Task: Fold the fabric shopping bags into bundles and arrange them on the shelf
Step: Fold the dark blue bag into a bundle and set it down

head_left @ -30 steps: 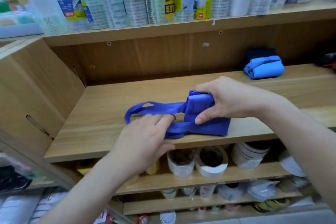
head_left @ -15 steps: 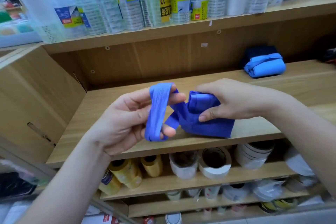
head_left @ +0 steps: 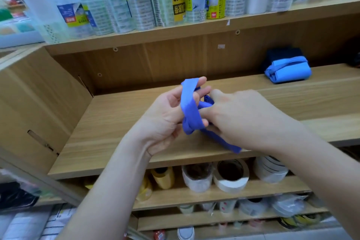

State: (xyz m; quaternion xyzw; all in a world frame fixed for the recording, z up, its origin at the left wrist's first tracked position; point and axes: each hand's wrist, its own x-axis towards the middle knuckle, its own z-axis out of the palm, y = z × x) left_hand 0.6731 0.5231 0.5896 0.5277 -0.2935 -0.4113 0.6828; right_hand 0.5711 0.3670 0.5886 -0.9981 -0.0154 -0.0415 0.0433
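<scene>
Wooden shop shelving fills our view, and the middle shelf (head_left: 116, 122) is where we are working. Above it stand packs of clear tape (head_left: 136, 2). Below it sit loose tape rolls (head_left: 230, 176). At the back right of the middle shelf lies a finished light-blue bundle (head_left: 288, 72) tied with its own strap, and it touches a dark navy bundle (head_left: 282, 54) behind it.

We hold the royal-blue bag (head_left: 228, 144) over the front half of the shelf, well apart from those two bundles. Our right hand (head_left: 245, 119) lies over it, palm down, and clasps it. The hand is blurred, and only one corner of the folded cloth shows below the palm. Our left hand (head_left: 163, 122) is palm up and touches the right hand. The bag's strap (head_left: 190, 109) is looped round its fingers, and they hold the band stretched.

As we judge it, the coming move turns on this relation. The folded body's long axis runs from the left hand down and to the right under the right palm. The strap loop stands nearly upright across that axis at its left end. We therefore think the left hand has to draw the loop to the right over the body while the right hand keeps the folds closed. The right hand is also nearer the finished bundles for setting the bag down.
</scene>
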